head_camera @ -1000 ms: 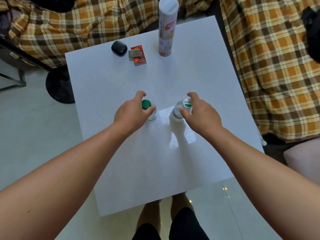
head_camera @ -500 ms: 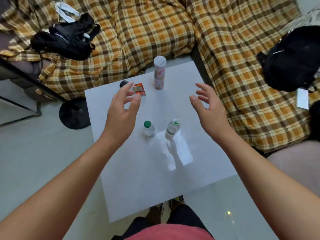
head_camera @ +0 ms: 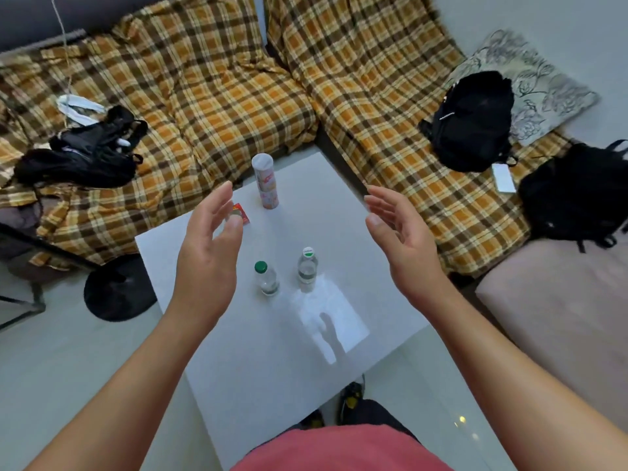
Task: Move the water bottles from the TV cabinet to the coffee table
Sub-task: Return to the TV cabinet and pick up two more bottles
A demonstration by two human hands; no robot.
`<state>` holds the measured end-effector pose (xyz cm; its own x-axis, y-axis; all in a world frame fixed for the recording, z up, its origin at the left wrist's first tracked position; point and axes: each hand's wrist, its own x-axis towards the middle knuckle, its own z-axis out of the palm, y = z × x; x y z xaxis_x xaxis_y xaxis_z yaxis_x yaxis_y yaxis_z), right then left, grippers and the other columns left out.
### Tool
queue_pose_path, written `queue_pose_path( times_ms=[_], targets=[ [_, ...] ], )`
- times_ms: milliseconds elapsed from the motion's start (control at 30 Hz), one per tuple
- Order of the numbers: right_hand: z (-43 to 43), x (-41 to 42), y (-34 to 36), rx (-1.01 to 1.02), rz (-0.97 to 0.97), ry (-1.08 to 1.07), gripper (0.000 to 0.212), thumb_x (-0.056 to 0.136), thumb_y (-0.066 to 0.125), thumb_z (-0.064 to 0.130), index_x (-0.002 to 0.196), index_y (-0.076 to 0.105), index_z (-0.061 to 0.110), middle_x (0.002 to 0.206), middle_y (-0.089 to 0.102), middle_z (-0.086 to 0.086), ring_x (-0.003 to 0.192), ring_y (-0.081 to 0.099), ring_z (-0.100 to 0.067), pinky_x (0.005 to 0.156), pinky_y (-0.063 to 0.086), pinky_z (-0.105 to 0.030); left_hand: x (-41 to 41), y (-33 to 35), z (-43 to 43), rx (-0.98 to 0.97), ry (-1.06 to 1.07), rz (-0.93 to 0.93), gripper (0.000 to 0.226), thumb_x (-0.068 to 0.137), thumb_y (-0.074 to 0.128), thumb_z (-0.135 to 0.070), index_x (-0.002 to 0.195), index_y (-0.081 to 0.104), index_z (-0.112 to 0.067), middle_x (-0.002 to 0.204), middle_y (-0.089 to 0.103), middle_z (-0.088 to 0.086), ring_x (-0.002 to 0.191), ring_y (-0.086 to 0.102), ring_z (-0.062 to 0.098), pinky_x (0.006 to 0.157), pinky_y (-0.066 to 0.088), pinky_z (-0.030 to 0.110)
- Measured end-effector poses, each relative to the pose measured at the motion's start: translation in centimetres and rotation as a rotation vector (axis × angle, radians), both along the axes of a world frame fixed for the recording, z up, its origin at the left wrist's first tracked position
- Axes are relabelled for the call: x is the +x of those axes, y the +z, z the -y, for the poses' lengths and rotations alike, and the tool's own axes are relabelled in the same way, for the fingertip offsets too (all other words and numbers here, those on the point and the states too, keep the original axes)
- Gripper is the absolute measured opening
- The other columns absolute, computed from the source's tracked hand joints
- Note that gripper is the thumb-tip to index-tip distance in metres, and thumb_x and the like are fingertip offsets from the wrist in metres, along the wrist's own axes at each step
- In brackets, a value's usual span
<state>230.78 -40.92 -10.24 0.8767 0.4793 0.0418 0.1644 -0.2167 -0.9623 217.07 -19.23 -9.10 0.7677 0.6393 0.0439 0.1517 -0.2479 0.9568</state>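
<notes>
Two small clear water bottles stand upright side by side near the middle of the white coffee table (head_camera: 258,351). The left bottle (head_camera: 266,279) has a plain green cap; the right bottle (head_camera: 307,269) has a white and green cap. My left hand (head_camera: 207,260) hovers above the table to the left of the bottles, fingers apart, holding nothing. My right hand (head_camera: 402,243) hovers to the right of them, palm turned inward, also empty. Neither hand touches a bottle.
A tall pink and white canister (head_camera: 266,181) stands at the table's far edge, with a small red box (head_camera: 242,214) partly behind my left fingers. A plaid sofa (head_camera: 210,93) wraps around the table, carrying black bags (head_camera: 474,122). A black round stand base (head_camera: 117,288) sits on the floor at left.
Both hands have let go of the bottles and lifted up and apart. The camera has risen and pulled back, so the table looks smaller and more of the sofa shows.
</notes>
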Motion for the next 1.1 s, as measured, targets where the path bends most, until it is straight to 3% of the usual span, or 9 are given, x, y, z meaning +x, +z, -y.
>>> queue_pose_path(
  times_ms=[100,267,433,567,800,967,1100],
  targets=[
    [3.0,-0.7,0.3,0.014,0.014,-0.084,0.044,0.096,0.057,0.040,0.139,0.056,0.030,0.137,0.061,0.008,0.129,0.055,-0.002,0.098,0.047,-0.013,1.4,0.4,2.1,0.013,-0.120,0.027,0.039,0.104,0.044,-0.035,0.143,0.046,-0.041,0.147,0.050,-0.016,0.142,0.047,0.005,0.118,0.042,0.046],
    [10.3,-2.8,1.1,0.052,0.034,-0.299,0.041,0.096,0.057,0.041,0.137,0.056,0.035,0.139,0.060,0.008,0.131,0.054,-0.004,0.108,0.046,-0.030,4.6,0.7,7.2,0.045,-0.343,0.062,0.052,0.097,0.043,-0.052,0.146,0.047,-0.035,0.151,0.052,-0.010,0.141,0.049,0.005,0.115,0.045,0.048],
    [19.3,-7.6,2.1,0.093,0.065,-0.566,0.046,0.091,0.057,0.048,0.135,0.057,0.035,0.137,0.061,0.001,0.132,0.055,-0.008,0.097,0.048,-0.020,6.8,1.2,15.4,0.085,-0.660,0.127,0.054,0.098,0.040,-0.052,0.148,0.046,-0.033,0.150,0.050,-0.011,0.141,0.047,0.003,0.113,0.047,0.042],
    [26.5,-14.4,2.9,0.103,0.119,-0.797,0.043,0.090,0.058,0.050,0.131,0.058,0.041,0.136,0.062,0.002,0.134,0.055,-0.012,0.103,0.046,-0.024,5.8,2.0,23.5,0.075,-0.927,0.182,0.054,0.098,0.042,-0.048,0.149,0.047,-0.029,0.151,0.050,-0.012,0.140,0.048,0.001,0.110,0.048,0.032],
    [35.8,-32.4,4.1,0.107,0.206,-1.196,0.039,0.091,0.061,0.045,0.129,0.060,0.038,0.131,0.065,0.003,0.127,0.059,-0.010,0.100,0.049,-0.023,-3.2,3.2,37.3,0.002,-1.359,0.273,0.054,0.099,0.046,-0.044,0.149,0.048,-0.023,0.149,0.053,-0.006,0.142,0.049,0.007,0.116,0.045,0.035],
    [39.3,-47.5,4.1,0.120,0.261,-1.499,0.040,0.089,0.062,0.046,0.128,0.062,0.037,0.126,0.067,0.007,0.125,0.060,-0.013,0.095,0.049,-0.024,-13.4,3.5,46.2,-0.077,-1.637,0.299,0.055,0.099,0.047,-0.044,0.147,0.049,-0.018,0.149,0.054,-0.003,0.143,0.049,0.009,0.115,0.045,0.050],
    [40.1,-58.3,4.4,0.100,0.304,-1.741,0.038,0.090,0.062,0.046,0.127,0.062,0.038,0.129,0.067,0.005,0.127,0.059,-0.015,0.101,0.048,-0.031,-22.1,3.9,52.3,-0.157,-1.882,0.277,0.052,0.097,0.048,-0.043,0.144,0.052,-0.020,0.145,0.056,-0.002,0.140,0.051,0.008,0.116,0.045,0.041]
  ],
)
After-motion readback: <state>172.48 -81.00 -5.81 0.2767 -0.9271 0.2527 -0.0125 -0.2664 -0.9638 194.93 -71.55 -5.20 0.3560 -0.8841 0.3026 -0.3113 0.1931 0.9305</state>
